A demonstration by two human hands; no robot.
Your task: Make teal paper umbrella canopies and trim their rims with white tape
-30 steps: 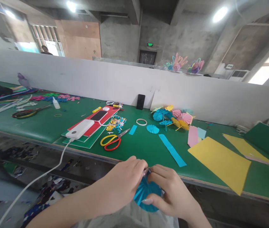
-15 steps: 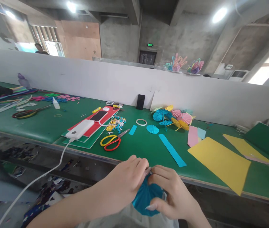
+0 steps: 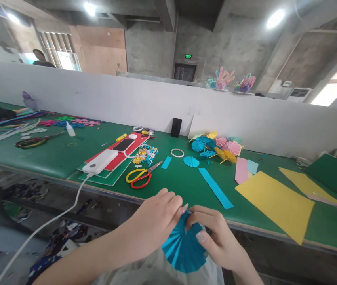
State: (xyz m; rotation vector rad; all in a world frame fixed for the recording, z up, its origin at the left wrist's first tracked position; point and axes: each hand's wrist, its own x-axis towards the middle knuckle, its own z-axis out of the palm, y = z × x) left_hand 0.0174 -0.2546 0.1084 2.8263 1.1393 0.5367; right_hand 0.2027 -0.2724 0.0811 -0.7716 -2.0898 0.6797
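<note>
A pleated blue paper disc (image 3: 184, 249) is held over my lap, just in front of the table's near edge. My left hand (image 3: 164, 221) is closed, pinching the disc's upper left rim between thumb and curled fingers. On the other side my right hand (image 3: 211, 233) grips the disc's upper right part, its thumb on the near face and its fingertips by the centre. Beyond the hands lie a long blue paper strip (image 3: 216, 188), a flat blue pleated disc (image 3: 191, 161) and scissors (image 3: 141, 176) with one yellow and one red handle.
Small paper umbrellas (image 3: 212, 148) in several colours are heaped at the back. Yellow paper (image 3: 277, 202) overhangs the table edge at right. A white power bank (image 3: 99, 162) trails a cable off the table at left. A white tape roll (image 3: 177, 152) lies mid-table near paper scraps (image 3: 146, 154).
The blue disc has turned and shows more of its pleated face. My right thumb has moved up along it, and my left hand has shifted slightly. A distant person has moved left.
</note>
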